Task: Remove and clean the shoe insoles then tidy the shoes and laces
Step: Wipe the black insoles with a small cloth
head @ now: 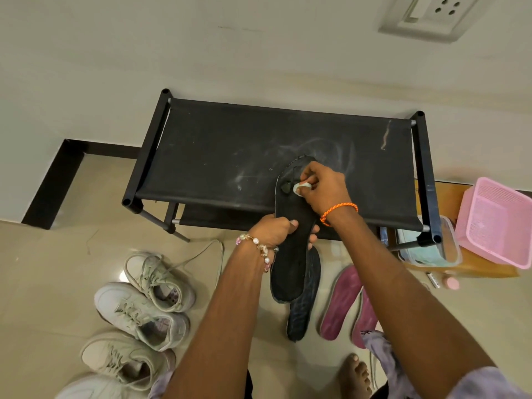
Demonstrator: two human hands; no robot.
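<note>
My left hand point(275, 230) grips a black insole point(290, 269) round its middle, holding it over the front edge of a black fabric shoe rack point(218, 156). My right hand point(322, 187) pinches a small pale wipe point(301, 188) and presses it on the insole's toe end. A second black insole point(302, 318) lies on the floor below. Two pink insoles point(341, 300) lie to its right. Several white sneakers point(135, 309) with loose laces sit on the floor at left.
A clear plastic tub point(431, 254) and a pink basket point(495, 223) stand at the right on a wooden board. A small pink bottle point(451, 283) lies near them. A bare foot point(355, 375) is at the bottom. The wall is behind the rack.
</note>
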